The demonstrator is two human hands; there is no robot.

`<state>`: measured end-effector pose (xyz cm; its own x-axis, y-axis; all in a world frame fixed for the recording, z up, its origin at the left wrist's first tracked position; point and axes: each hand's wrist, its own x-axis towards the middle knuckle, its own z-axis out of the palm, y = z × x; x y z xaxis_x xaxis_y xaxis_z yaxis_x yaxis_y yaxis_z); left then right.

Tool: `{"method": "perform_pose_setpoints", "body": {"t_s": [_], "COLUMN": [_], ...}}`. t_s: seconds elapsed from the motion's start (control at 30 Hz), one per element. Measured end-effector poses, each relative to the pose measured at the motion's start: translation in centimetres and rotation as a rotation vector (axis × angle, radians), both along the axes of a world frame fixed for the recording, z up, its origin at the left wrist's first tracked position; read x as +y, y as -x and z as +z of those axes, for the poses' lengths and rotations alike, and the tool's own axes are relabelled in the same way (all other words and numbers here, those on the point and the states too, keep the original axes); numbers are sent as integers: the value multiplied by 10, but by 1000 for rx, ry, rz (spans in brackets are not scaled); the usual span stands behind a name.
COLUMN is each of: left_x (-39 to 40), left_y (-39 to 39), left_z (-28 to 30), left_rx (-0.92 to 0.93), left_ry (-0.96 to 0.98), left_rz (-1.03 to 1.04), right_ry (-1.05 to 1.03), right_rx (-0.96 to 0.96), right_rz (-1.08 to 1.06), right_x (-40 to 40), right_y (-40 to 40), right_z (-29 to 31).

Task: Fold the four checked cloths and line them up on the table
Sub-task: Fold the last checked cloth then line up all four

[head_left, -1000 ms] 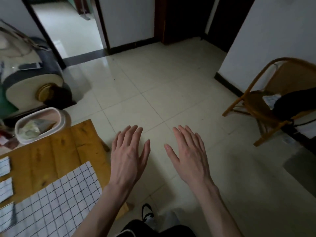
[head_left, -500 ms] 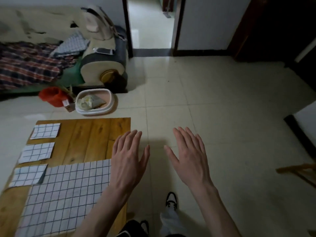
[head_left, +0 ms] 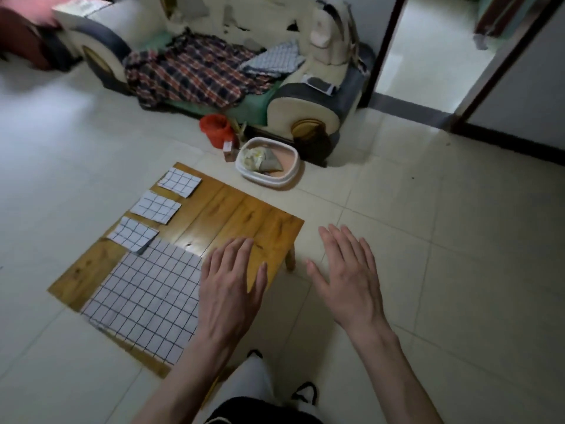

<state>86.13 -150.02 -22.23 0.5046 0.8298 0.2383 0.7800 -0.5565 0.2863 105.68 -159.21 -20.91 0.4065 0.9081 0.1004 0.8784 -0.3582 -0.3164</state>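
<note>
A low wooden counter (head_left: 244,218) stood on a pale tiled floor (head_left: 428,240). Three folded checked cloths (head_left: 156,207) lay in a line along its far-left edge, apart from one another; the nearest one touched the corner of the unfolded checked cloth (head_left: 146,298), which lay flat over the near part. The left hand (head_left: 229,289) hovered over the near-right part of the counter, its grip wide, fingers straight, holding nothing. The right hand (head_left: 348,276) hung over the floor beside the counter, equally spread and empty. Beyond the counter were a white basin (head_left: 269,163), a red bag (head_left: 215,130) and a sofa (head_left: 308,108) carrying a plaid cloth (head_left: 195,75); a doorway (head_left: 428,50) opened at right.
</note>
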Motion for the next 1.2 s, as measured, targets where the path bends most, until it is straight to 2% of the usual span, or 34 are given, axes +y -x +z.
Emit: {"method": "perform_pose_setpoints", "body": {"t_s": [0.4, 0.77, 1.0, 1.2], "left_x": [81, 113, 118, 116], "left_y": [48, 84, 92, 100], "left_z": [-19, -46, -73, -121], "left_rx": [-60, -105, -123, -150], "left_ry": [23, 49, 76, 87], "left_rz": [433, 662, 831, 1008], "right_ry": [-10, 21, 69, 150], "right_rx": [-37, -51, -12, -39], "right_rz": [448, 747, 946, 1107], "right_x": [161, 247, 285, 305], "right_y": [31, 80, 105, 125], "right_z": [-14, -31, -70, -134]}}
